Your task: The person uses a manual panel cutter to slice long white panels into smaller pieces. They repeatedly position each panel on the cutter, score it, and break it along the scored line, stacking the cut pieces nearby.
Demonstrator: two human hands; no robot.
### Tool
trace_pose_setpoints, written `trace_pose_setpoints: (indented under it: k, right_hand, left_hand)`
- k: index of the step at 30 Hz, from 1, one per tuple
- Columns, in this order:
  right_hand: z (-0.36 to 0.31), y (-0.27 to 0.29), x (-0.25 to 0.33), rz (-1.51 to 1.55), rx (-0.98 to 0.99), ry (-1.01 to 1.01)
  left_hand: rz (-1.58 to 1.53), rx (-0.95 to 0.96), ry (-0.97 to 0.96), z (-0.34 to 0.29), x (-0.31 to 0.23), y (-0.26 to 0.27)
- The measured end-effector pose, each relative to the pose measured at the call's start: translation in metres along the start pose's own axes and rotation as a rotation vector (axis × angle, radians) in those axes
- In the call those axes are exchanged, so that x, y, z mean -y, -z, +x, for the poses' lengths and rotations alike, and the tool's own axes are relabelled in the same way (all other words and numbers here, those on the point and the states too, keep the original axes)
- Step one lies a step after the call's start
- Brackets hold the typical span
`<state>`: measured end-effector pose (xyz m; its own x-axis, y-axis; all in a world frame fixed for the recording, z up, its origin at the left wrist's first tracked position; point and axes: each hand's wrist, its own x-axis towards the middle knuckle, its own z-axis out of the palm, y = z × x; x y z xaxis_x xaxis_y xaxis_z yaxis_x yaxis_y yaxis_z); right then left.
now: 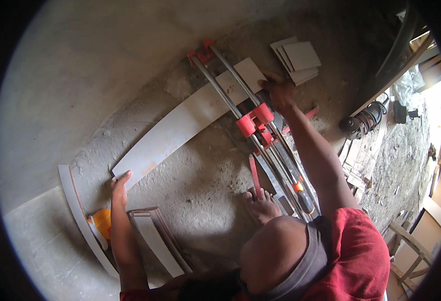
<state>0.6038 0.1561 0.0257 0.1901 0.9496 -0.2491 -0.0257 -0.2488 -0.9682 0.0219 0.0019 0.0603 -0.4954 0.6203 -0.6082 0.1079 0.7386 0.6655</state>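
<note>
A long white tile strip point(180, 118) lies slantwise under the twin steel rails of a manual tile cutter point(224, 95) with red fittings. My left hand point(120, 188) grips the strip's near left end, thumb on top and the other fingers beneath the edge. At its far right end, beyond the rails, my right hand point(279, 92) has its fingers closed on the strip's edge; part of that grip is hidden. The cutter's grey and orange handle point(304, 197) is at the near end of the rails. My bare foot point(263, 205) rests beside the cutter's base, near a red support arm point(255, 176).
Several cut tile pieces point(301, 56) lie stacked beyond my right hand. More tile strips point(155, 236) are stacked near my left forearm, beside another long strip point(75, 200) and a yellow object point(101, 223). A corded power tool point(366, 120) sits to the right.
</note>
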Motion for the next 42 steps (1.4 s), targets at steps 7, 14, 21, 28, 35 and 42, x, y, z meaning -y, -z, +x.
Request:
trace_pose_setpoints:
  k: [7, 14, 21, 28, 35, 42]
  right_hand:
    - [0.003, -0.002, -0.004, 0.058, 0.034, 0.015]
    - [0.004, -0.001, 0.001, -0.113, -0.006, 0.006]
    - [0.004, -0.007, 0.008, -0.33, -0.057, 0.046]
    - [-0.073, 0.03, 0.046, -0.41, -0.113, 0.174]
    - [-0.315, 0.104, 0.079, -1.068, -0.079, -0.02]
    - [-0.39, 0.127, 0.063, -0.82, 0.194, -0.624]
  left_hand:
    - [-0.028, 0.027, 0.02, 0.006, 0.001, 0.004]
    - [0.041, 0.006, -0.007, -0.001, -0.004, -0.002]
    - [0.011, -0.061, 0.003, 0.001, 0.0, -0.007]
    - [0.024, -0.088, 0.011, 0.001, -0.003, -0.009]
    - [-0.001, -0.074, 0.028, 0.005, 0.003, -0.008]
    - [-0.044, 0.015, -0.029, 0.003, 0.001, -0.009]
